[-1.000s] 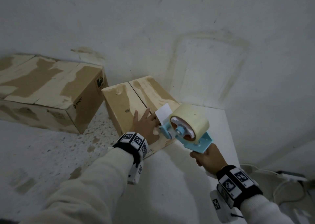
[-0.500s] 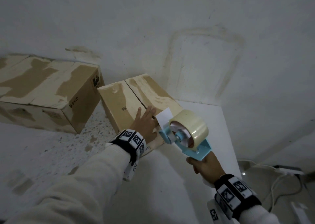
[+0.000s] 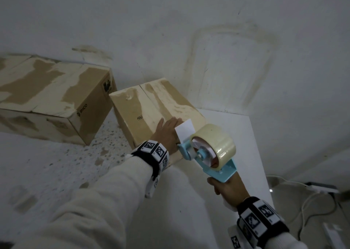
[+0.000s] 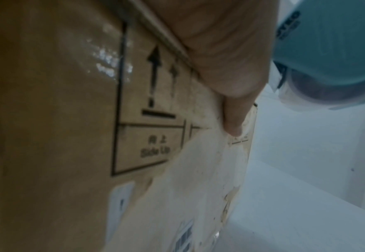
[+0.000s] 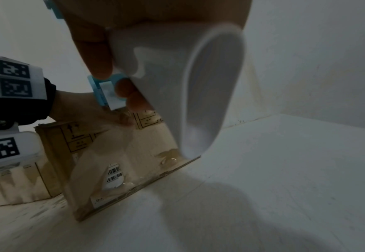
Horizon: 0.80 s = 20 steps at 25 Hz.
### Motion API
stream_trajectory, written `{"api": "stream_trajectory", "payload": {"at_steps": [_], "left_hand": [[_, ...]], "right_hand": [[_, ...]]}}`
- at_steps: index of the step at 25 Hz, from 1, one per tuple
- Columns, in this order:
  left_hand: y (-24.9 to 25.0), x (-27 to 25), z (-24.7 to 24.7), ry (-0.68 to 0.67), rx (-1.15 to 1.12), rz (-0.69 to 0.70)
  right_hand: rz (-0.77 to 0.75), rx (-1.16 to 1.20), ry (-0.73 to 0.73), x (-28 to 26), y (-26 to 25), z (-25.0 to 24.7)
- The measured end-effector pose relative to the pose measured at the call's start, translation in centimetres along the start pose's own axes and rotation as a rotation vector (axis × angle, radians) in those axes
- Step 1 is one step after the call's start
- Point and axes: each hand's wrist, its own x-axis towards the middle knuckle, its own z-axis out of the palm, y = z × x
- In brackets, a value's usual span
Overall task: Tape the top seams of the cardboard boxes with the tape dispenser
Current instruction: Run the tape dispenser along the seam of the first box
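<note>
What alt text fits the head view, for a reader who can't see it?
A person's left hand lies flat on the near end of a small cardboard box while the right hand holds a blue tape dispenser at that box's near edge. A larger cardboard box sits to the left, against a white wall.

Two cardboard boxes (image 3: 49,99) (image 3: 151,112) are sitting against the wall. One tape dispenser (image 3: 210,150) is hovering nearby, carrying one roll.

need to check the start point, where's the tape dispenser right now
In the head view the tape dispenser is right of centre, gripped by the right hand, at the near edge of the smaller box beside the left hand.
</note>
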Motion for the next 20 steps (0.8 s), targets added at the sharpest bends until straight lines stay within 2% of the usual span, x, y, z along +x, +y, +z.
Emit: {"api": "stream_trajectory", "payload": {"at_steps": [3,7,12,15,20], "left_hand": [[0.0,0.1,-0.1,-0.021,-0.03,0.036],[0.2,0.2,-0.1,-0.119,0.019,0.015],[0.5,0.1,-0.6,-0.132,0.044,0.005],[0.2,0.0,-0.9,-0.125,0.011,0.024],[-0.5,-0.5,-2.0,-0.223,-0.097,0.074]], "right_hand": [[-0.022,-0.041,-0.002,0.0,0.5,0.0],[-0.017,-0.045,0.004,0.0,0.9,0.1],[0.016,-0.01,-0.005,-0.5,1.8,0.1],[0.031,-0.031,-0.004,-1.1,2.8,0.0],[0.08,-0.025,-0.017,-0.1,3.4,-0.3]]}}
